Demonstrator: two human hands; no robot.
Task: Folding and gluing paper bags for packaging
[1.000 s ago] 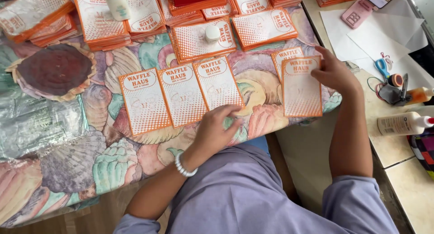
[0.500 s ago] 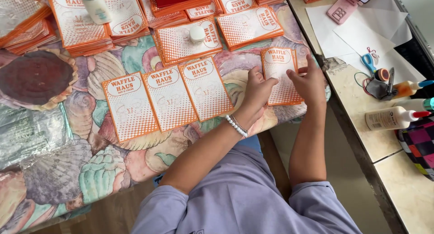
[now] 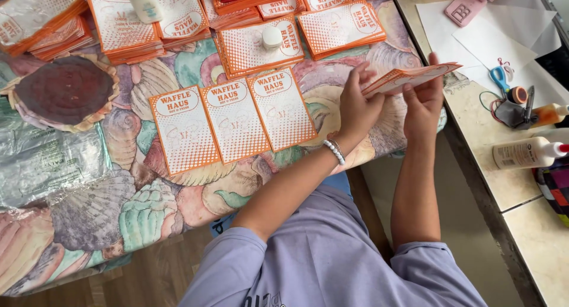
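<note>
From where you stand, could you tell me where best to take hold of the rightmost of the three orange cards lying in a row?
Probably by its lower right corner. The rightmost card lies flat on the shell-patterned cloth, its left edge close against the middle card, while its right side is free. Coming from the right, fingers could slide under that corner and pinch it.

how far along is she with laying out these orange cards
Done: three orange cards lie side by side on the shell-pattern cloth. In hand: left hand and right hand hold another card lifted off the cloth. Left: several card stacks sit beyond the row.
</note>
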